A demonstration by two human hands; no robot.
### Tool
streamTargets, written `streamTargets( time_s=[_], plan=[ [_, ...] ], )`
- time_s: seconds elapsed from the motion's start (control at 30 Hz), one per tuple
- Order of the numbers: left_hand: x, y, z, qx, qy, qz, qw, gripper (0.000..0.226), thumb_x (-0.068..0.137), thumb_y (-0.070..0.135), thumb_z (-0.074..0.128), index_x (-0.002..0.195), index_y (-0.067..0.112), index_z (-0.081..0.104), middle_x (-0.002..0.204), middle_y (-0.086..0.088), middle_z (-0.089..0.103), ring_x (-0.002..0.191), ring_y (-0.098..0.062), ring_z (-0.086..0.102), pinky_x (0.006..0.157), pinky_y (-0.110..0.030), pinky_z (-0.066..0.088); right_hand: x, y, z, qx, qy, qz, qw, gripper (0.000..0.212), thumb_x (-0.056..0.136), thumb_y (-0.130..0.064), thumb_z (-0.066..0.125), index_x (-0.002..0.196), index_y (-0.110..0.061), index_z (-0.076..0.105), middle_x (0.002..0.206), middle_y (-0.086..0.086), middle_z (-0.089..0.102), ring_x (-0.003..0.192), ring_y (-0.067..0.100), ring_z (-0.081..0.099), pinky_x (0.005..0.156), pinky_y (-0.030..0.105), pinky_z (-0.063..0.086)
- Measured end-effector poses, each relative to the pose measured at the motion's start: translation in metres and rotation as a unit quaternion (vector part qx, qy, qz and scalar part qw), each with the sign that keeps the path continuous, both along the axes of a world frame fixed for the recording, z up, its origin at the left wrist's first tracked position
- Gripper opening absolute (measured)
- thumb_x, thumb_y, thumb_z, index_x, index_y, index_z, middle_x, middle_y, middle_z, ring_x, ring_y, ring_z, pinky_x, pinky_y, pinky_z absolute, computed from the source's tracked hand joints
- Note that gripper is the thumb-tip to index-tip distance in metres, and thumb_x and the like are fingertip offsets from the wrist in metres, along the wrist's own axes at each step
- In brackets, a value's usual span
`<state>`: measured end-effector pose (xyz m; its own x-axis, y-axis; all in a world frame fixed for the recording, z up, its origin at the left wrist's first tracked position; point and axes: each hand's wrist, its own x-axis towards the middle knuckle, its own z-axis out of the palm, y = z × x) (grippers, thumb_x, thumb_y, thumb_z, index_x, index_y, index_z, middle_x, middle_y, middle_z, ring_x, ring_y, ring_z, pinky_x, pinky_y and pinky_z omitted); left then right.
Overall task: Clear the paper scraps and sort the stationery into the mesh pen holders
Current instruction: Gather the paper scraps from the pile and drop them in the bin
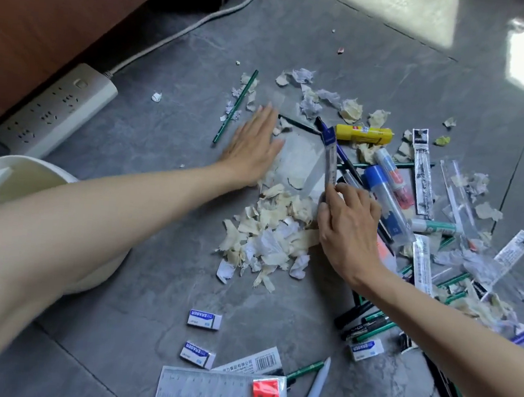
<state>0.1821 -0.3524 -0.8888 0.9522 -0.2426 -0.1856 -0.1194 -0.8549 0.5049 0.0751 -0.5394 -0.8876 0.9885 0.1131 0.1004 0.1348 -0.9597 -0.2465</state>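
**A:** Any writing you can read?

**B:** "ERASER", white on blue, on an eraser (204, 319) at six o'clock from the paper scraps (273, 231). It is also on a second eraser (197, 354) just below it and a third eraser (366, 349) at four o'clock. The ruler packet (204, 388) at the bottom edge shows a printed scale, its digits too small to read. The barcode packet (254, 361) above it carries characters I cannot make out. The label on the yellow glue stick (363, 133) at one o'clock is blurred.

**A:** And the hands?

**B:** The left hand (253, 146) lies palm down at eleven o'clock from the scraps. Its fingers are straight and close together, at the edge of a clear plastic sheet (299, 160) on the floor (163, 144). The right hand (347, 229), at three o'clock, has curled fingers pinching the lower end of a clear tube (330, 160), dark blue cap pointing to twelve.

**A:** Where are the scraps?

**B:** They are heaped on the floor between both hands, with more scattered from twelve to four o'clock. There they lie among pens, green pencils and a blue-capped glue stick (387, 210).
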Motion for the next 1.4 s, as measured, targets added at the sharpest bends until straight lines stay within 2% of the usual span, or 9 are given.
streamTargets(
  time_s=[0.27,0.33,0.47,0.63,0.7,0.8,0.93,1.2,1.4],
  plan=[
    [-0.014,0.0,-0.016,0.062,-0.021,-0.132,0.989,0.058,0.102,0.04,0.025,0.151,0.021,0.0,0.157,0.005,-0.017,0.143,-0.01,-0.018,0.118,-0.037,-0.01,0.003,-0.005,-0.006,-0.006,0.008,-0.015,1.0,0.027,0.096,-0.023,0.041,0.115,-0.008,0.053,0.116,0.008,0.051,0.103,0.021,0.036,0.087,0.032,0.021],
    [-0.032,0.006,-0.017,0.037,-0.054,-0.15,0.987,0.059,0.101,0.038,0.029,0.152,0.019,0.006,0.159,0.003,-0.008,0.145,-0.014,-0.01,0.117,-0.035,-0.006,0.003,-0.005,-0.006,-0.025,0.008,-0.012,1.0,0.028,0.096,-0.023,0.041,0.116,-0.007,0.051,0.115,0.009,0.05,0.102,0.022,0.036,0.086,0.033,0.022],
    [-0.023,0.008,-0.005,0.01,-0.112,0.015,0.994,0.05,0.099,0.034,0.035,0.143,0.01,0.03,0.141,-0.01,0.031,0.131,-0.024,0.028,0.111,-0.035,0.019,0.005,0.001,-0.005,-0.037,0.019,-0.028,0.999,0.026,0.096,-0.025,0.038,0.114,-0.008,0.048,0.115,0.01,0.047,0.101,0.025,0.037,0.088,0.035,0.023],
    [0.025,0.017,-0.003,0.009,0.013,0.066,0.998,0.058,0.102,0.034,0.024,0.152,0.012,0.002,0.16,-0.003,0.0,0.146,-0.014,-0.001,0.117,-0.032,-0.002,0.013,0.008,-0.005,-0.044,0.015,-0.051,0.998,0.037,0.094,-0.033,0.026,0.11,-0.008,0.047,0.113,0.011,0.046,0.102,0.026,0.037,0.089,0.035,0.022],
    [0.036,0.019,-0.001,0.023,-0.022,0.083,0.996,0.055,0.102,0.029,0.025,0.151,0.01,0.009,0.16,-0.004,0.002,0.146,-0.015,0.0,0.117,-0.032,-0.002,0.017,0.007,-0.006,-0.048,0.012,-0.053,0.997,0.044,0.091,-0.037,0.02,0.11,-0.008,0.047,0.113,0.01,0.045,0.101,0.025,0.037,0.089,0.034,0.021],
    [0.037,0.02,0.003,0.083,-0.181,0.165,0.966,0.039,0.093,0.009,0.039,0.132,0.01,0.041,0.146,-0.012,0.032,0.134,-0.028,0.03,0.107,-0.036,0.025,0.021,0.005,-0.007,-0.047,0.007,-0.053,0.997,0.048,0.091,-0.039,0.017,0.11,-0.008,0.048,0.112,0.01,0.046,0.099,0.024,0.035,0.087,0.033,0.021],
    [0.029,0.028,0.002,0.12,-0.168,0.272,0.94,0.04,0.084,-0.008,0.039,0.121,0.008,0.041,0.125,-0.016,0.041,0.115,-0.034,0.041,0.084,-0.038,0.039,0.022,0.004,-0.01,-0.044,0.001,-0.048,0.998,0.044,0.092,-0.038,0.019,0.11,-0.008,0.047,0.111,0.01,0.045,0.095,0.021,0.032,0.084,0.033,0.021],
    [0.022,0.015,0.015,-0.03,-0.161,0.254,0.953,0.065,0.081,-0.02,0.037,0.138,0.011,0.033,0.125,-0.013,0.038,0.109,-0.025,0.044,0.083,-0.028,0.038,0.025,0.006,-0.012,-0.016,0.002,-0.058,0.998,0.043,0.094,-0.036,0.023,0.118,-0.008,0.044,0.119,0.01,0.043,0.103,0.023,0.033,0.09,0.034,0.021],
    [-0.018,-0.049,0.027,-0.164,-0.009,0.108,0.981,0.067,0.083,-0.016,0.033,0.142,0.017,0.03,0.12,-0.008,0.034,0.094,-0.026,0.053,0.084,-0.034,0.047,0.027,0.006,-0.012,-0.025,0.009,-0.078,0.997,0.051,0.093,-0.038,0.02,0.128,-0.007,0.041,0.126,0.012,0.041,0.108,0.026,0.033,0.094,0.038,0.023]
  ],
)
